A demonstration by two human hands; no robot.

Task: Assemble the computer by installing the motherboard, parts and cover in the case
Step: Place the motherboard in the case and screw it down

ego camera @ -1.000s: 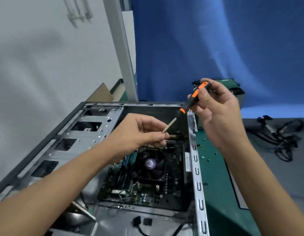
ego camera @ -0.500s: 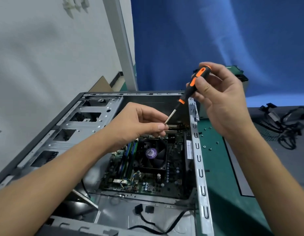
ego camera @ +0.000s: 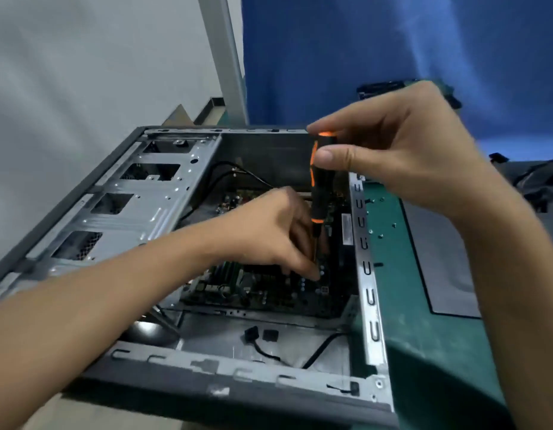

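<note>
At one o'clock the right hand point(ego camera: 402, 150) pinches the upright screwdriver point(ego camera: 319, 181); the left hand point(ego camera: 269, 234) pinches its shaft, likely steadying the tip over the motherboard point(ego camera: 269, 294).

The screwdriver point(ego camera: 315, 193) has its tip hidden behind the left hand point(ego camera: 269, 234), which covers the motherboard's point(ego camera: 269, 296) middle. At 3 o'clock the edge cuts off the cables point(ego camera: 542, 181). The specks point(ego camera: 381, 234) on the mat point(ego camera: 408, 305) are too small to tell.
</note>
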